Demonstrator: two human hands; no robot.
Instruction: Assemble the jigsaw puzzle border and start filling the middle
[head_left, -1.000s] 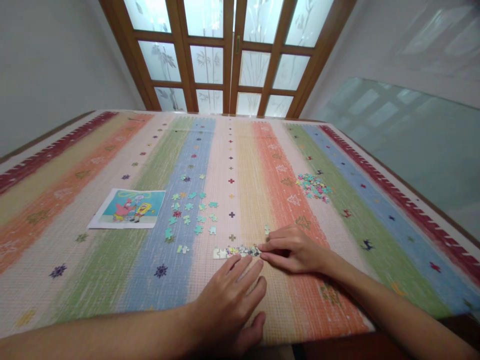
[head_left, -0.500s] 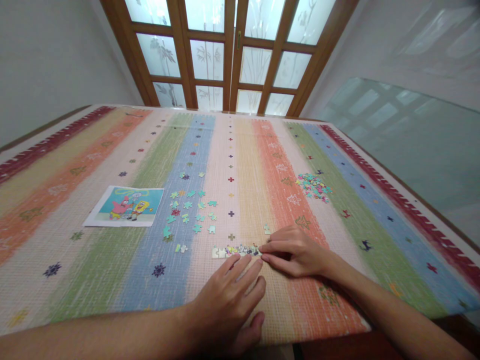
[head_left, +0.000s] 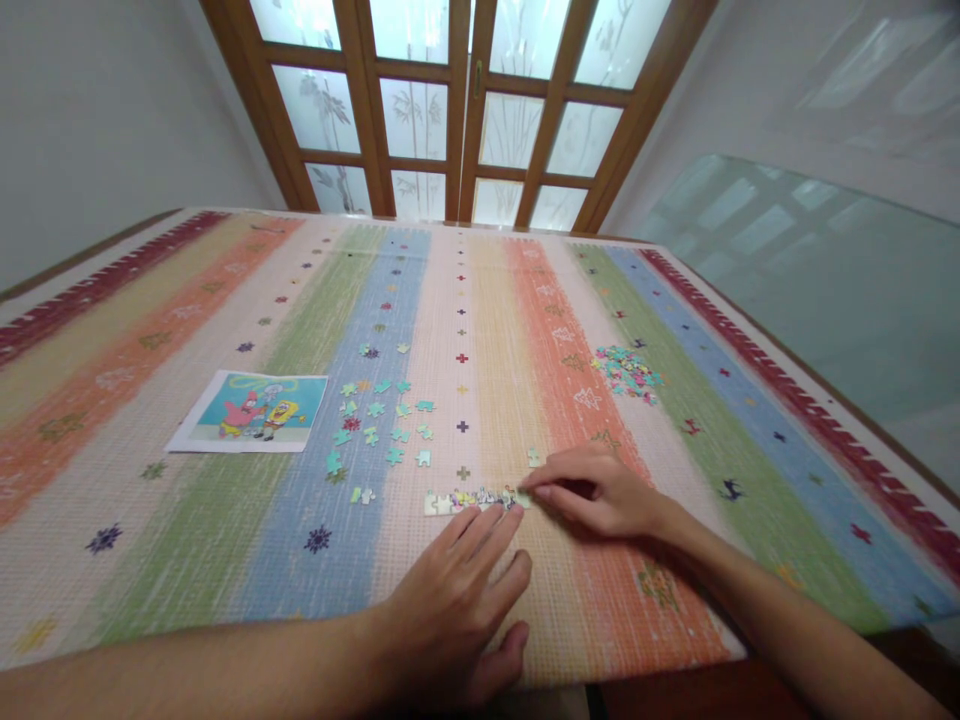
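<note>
The left hand (head_left: 457,590), fingers spread, touches the pale-edged, flat jigsaw strip (head_left: 441,503) near the front edge of the striped tabletop (head_left: 330,580). At the strip's right end, the right hand (head_left: 622,498) has a narrow grip; I cannot tell on what. Room stretches to the multicoloured jigsaw heap (head_left: 628,373).

Home-like room, striped tablecloth (head_left: 225,560), wood-framed glass doors (head_left: 456,110), pale walls (head_left: 97,110)

Lone head view, close above near edge of table (head_left: 495,345), facing forward and down, past far edge.
</note>
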